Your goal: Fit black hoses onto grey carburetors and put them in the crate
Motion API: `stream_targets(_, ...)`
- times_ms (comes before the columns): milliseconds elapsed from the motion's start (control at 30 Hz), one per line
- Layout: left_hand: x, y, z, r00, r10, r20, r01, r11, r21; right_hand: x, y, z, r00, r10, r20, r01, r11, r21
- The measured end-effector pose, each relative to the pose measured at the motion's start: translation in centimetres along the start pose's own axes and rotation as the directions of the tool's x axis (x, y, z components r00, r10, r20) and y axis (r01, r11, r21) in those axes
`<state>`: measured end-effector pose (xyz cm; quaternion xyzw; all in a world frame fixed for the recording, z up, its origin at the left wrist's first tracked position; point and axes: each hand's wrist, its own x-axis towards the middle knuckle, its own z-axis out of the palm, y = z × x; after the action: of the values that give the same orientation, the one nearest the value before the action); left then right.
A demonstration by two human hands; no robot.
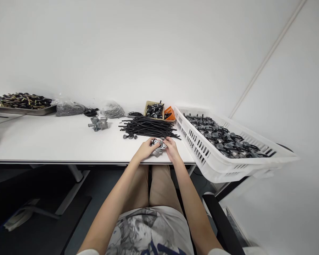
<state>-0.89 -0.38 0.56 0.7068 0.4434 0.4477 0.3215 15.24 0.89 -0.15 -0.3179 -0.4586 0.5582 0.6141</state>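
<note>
Patterned shirt cloth (149,233) is being worn nearest. Beyond, at the near edge of the desk (55,141), a grey metal part (157,152) is being pinched by the fingers of the left hand (144,149); what the right hand (171,149) is pinching cannot be told. Control is probably being helped by bracing the left side.

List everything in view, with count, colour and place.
table: one, white, centre
tray: one, silver, far left
bags: two, clear, back left
bundle: one, black, between bags
loose part: one, grey, left of tubes
tubes: many, black, centre
round pieces: several, grey, before tubes
bin: one, tan, behind tubes
basket: one, orange, beside crate
crate: one, white, right, loaded
chair: one, black, lower right
held part: one, grey, in hands
left hand, right hand: two, bare, on held part
</note>
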Motion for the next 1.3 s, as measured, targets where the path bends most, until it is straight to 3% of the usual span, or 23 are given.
stream_targets(233,-0.02,-0.15,-0.04,1.000,-0.021,0.001,0.021,1.000,0.011,-0.11,-0.30,0.00,0.998,0.003,0.068,-0.003,1.000,-0.005)
stream_targets(433,0.05,-0.08,-0.07,1.000,-0.012,0.005,0.011,1.000,0.020,0.01,0.08,0.09,1.000,0.012,-0.023,-0.012,1.000,-0.001)
stream_targets(667,0.00,-0.22,-0.03,1.000,-0.012,0.004,0.012,1.000,0.009,-0.22,-0.39,0.07,0.998,-0.006,0.060,0.006,1.000,0.002)
stream_targets(900,0.17,-0.39,0.08,1.000,-0.008,-0.001,0.008,1.000,0.004,-0.01,0.11,0.08,1.000,0.001,-0.013,-0.001,1.000,0.004)
stream_targets(1300,0.02,-0.30,0.00,1.000,-0.009,0.000,0.009,1.000,0.004,0.15,0.00,-0.21,0.999,-0.004,0.039,0.005,1.000,-0.025)
